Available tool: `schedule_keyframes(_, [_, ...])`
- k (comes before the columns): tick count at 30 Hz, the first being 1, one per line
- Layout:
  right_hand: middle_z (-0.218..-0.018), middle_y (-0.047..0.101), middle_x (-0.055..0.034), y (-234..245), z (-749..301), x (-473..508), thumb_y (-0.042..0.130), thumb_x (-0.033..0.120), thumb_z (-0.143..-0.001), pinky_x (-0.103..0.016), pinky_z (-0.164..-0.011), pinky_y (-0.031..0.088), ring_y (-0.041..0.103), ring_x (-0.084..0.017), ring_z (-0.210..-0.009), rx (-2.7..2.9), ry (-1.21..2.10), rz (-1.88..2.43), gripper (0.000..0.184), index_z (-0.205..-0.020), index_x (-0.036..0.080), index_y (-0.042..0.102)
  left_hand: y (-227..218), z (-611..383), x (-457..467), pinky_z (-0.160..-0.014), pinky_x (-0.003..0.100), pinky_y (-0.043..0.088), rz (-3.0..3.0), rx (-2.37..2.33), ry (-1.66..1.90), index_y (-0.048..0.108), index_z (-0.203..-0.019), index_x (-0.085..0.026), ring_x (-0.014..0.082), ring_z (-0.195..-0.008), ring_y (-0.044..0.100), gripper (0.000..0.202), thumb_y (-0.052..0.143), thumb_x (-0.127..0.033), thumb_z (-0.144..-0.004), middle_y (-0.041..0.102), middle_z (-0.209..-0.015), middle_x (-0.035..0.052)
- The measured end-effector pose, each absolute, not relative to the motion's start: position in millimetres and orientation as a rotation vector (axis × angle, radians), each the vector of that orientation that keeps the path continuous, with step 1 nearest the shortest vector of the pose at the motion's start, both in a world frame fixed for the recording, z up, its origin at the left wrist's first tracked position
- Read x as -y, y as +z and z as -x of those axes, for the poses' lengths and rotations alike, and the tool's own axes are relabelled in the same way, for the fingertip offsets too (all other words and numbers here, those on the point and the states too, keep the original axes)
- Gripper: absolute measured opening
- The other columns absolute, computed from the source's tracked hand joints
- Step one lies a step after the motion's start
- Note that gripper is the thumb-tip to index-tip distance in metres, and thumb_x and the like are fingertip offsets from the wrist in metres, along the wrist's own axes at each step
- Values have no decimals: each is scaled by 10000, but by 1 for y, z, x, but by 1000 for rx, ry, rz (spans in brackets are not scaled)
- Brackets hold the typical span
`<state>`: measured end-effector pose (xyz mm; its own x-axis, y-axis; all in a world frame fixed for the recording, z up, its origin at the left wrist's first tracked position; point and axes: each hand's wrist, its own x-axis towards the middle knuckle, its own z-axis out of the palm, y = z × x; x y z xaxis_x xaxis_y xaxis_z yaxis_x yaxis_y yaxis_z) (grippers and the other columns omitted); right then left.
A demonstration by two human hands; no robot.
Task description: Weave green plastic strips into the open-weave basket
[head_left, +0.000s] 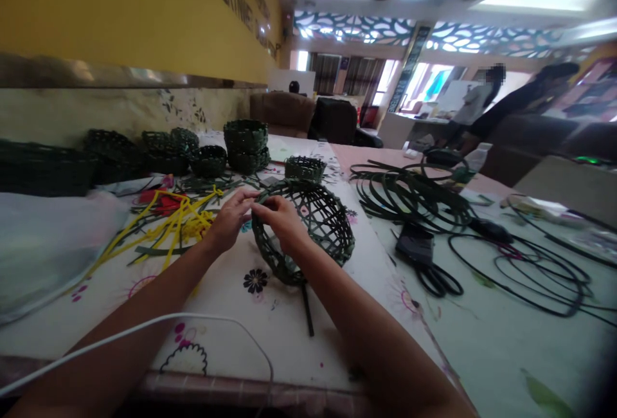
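A dark green open-weave basket [322, 225] lies tipped on its side on the flowered tablecloth [231, 315], its mouth turned toward me. My left hand [231, 217] pinches the near rim at its top left, fingers closed on a green strip. Beside it, my right hand [282, 220] is also closed on the rim. One dark strip [306, 307] trails from the basket's bottom toward me.
Yellow and green strips [173, 225] lie left of the hands, beside a white plastic bag [43, 244]. Several finished green baskets [245, 145] stand at the back. Coiled dark strips [409, 196], a black device [414, 244] and cables [530, 263] lie right. Two people [486, 109] stand far right.
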<state>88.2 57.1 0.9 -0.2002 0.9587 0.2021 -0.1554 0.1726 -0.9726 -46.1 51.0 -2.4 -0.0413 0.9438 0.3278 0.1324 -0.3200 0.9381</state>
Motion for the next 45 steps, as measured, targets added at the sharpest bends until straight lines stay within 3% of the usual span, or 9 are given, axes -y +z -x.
schedule_keyframes(8, [-848,664,-27,23,-99,-46,635,176,-702,-313,-744,482,604,-168,-790,1590,1099,887,183,-883,178,608,-3,42,-51,-784,260,520,-1132,-786,1446,642,-1107,-225,160,-954,644,282,607,-412,-898,679,-1121,43])
schedule_keyframes(14, [-725,563,10,33,-99,-31,543,105,-719,-290,-673,401,501,-153,-702,1884,859,796,117,-772,209,552,3,46,-51,-817,331,547,-1057,-744,1331,654,-951,-207,212,-905,673,389,570,-583,-899,718,-911,43])
schedule_keyframes(18, [-788,602,-1,30,-99,-33,555,161,-765,-294,-706,396,523,-159,-744,1886,923,730,95,-842,202,592,4,47,-51,-836,304,550,-1027,-718,1427,650,-1045,-217,176,-896,669,281,640,-449,-887,717,-971,19])
schedule_keyframes(22, [-755,576,6,21,-96,-41,549,319,-832,-281,-713,398,509,-147,-736,1620,1121,674,148,-773,196,606,3,45,-50,-845,279,552,-1014,-663,1430,636,-1173,-224,155,-917,663,344,654,-408,-883,713,-1054,26])
schedule_keyframes(27, [-701,513,39,16,-90,-40,639,321,-744,-244,-656,362,441,-115,-667,1394,1328,628,138,-723,200,575,3,42,-50,-876,287,550,-1002,-698,1474,621,-1218,-228,166,-968,668,367,640,-391,-889,712,-1095,37])
schedule_keyframes(36, [-645,455,38,27,-97,-38,652,299,-735,-246,-644,368,406,-117,-644,1457,1476,614,218,-628,204,486,6,37,-42,-959,341,524,-1063,-682,1487,569,-1285,-220,208,-1076,666,462,636,-426,-877,715,-1122,63])
schedule_keyframes(39, [-632,434,44,28,-97,-39,641,284,-729,-242,-627,346,390,-111,-629,1461,1483,597,221,-620,205,466,6,37,-41,-885,312,533,-1098,-682,1489,530,-1272,-241,186,-990,674,455,635,-446,-880,707,-1073,45])
schedule_keyframes(41, [-630,421,50,26,-95,-39,633,284,-729,-241,-616,330,375,-104,-616,1443,1459,580,215,-621,204,464,6,37,-41,-755,272,530,-1149,-742,1498,495,-1228,-269,156,-842,663,417,622,-471,-886,688,-976,10])
schedule_keyframes(45, [-630,419,55,22,-89,-40,629,291,-722,-240,-605,324,370,-98,-609,1327,1398,588,208,-616,201,474,9,42,-42,-553,214,422,-1394,-1054,1529,492,-1082,-266,114,-630,542,316,553,-522,-907,641,-874,-18])
